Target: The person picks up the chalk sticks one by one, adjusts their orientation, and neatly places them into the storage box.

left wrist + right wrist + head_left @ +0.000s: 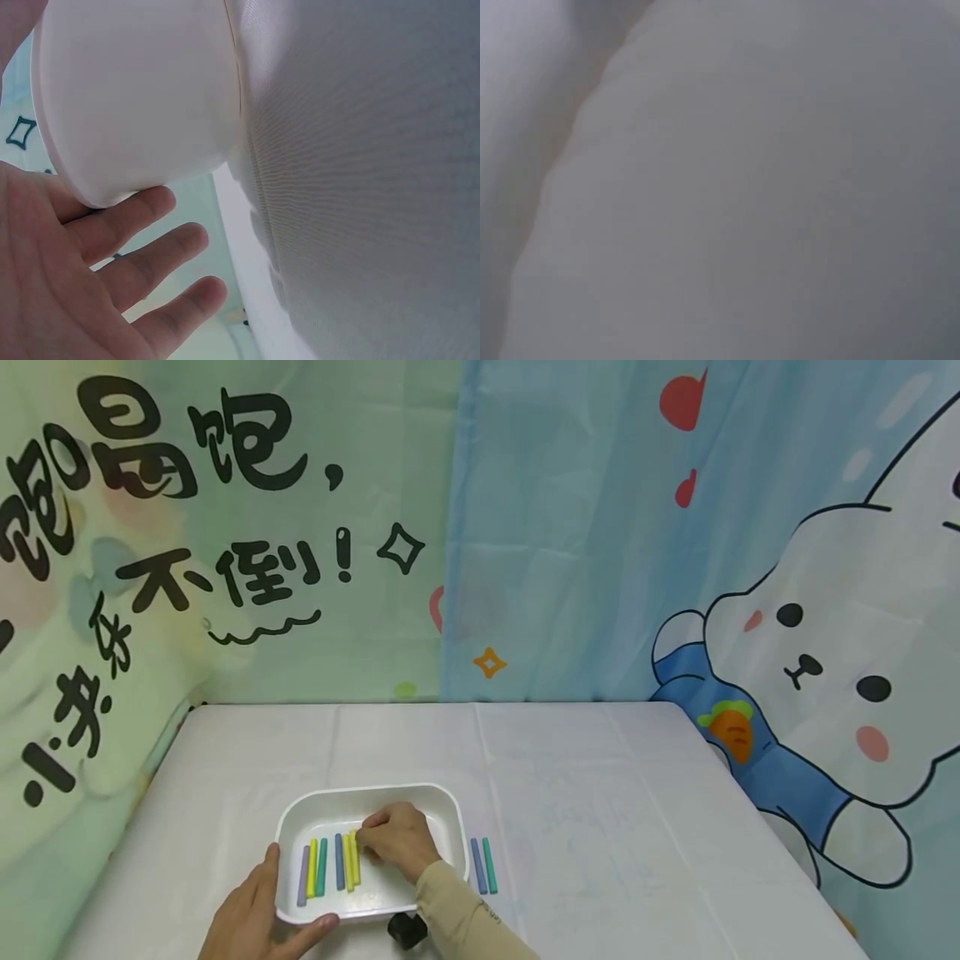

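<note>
A white rectangular tray (382, 906) sits on the table in the head view. Inside it several slim sticks stand in a row: a purple stick (303, 877), a yellow and a green stick (322, 867), then a blue stick (340, 862) and yellow ones. My right hand (405, 842) reaches over the tray with curled fingers, fingertips right at the upper end of the rightmost yellow stick (356, 864). My left hand (251, 910) rests against the tray's near-left corner, fingers spread along its side; the left wrist view shows these fingers (150, 262) loosely extended by the rim.
Right of the tray, a blue stick (477, 866) and a green stick (490, 866) lie on the white tablecloth (600, 827). A small black object (407, 930) is at the tray's near edge. Printed curtains hang behind. Pale, blurred surface fills the right wrist view.
</note>
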Motion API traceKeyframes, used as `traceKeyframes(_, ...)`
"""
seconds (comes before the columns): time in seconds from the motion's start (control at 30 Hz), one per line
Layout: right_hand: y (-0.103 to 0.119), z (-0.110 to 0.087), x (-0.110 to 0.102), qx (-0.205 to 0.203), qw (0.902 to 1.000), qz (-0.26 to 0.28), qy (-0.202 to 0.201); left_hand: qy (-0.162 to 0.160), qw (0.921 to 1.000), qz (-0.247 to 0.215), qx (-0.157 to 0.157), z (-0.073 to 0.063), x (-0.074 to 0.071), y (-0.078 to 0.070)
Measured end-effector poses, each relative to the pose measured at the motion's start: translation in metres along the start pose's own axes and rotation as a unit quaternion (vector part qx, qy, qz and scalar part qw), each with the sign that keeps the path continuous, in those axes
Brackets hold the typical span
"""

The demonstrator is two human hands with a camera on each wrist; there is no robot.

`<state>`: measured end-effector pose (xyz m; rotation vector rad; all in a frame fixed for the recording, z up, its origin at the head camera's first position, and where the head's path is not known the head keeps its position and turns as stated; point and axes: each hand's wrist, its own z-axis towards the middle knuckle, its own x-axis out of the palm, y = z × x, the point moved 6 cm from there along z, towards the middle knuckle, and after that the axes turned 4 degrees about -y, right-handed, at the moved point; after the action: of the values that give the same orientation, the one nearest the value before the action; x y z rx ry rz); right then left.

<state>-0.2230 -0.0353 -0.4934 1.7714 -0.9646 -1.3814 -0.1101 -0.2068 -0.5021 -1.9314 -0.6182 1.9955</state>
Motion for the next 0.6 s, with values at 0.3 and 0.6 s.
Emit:
traceKeyframes(0.3,-0.002,-0.001,-0.014,0.001,0.9997,0.024,0.011,0.018,0.9996,0.003,-0.021,0.001,0.003,0.002)
traceKeyframes(0.6,0.001,-0.008,-0.025,-0.006,0.9983,0.047,0.032,0.026,0.9989,0.008,-0.037,0.003,0.004,0.003)
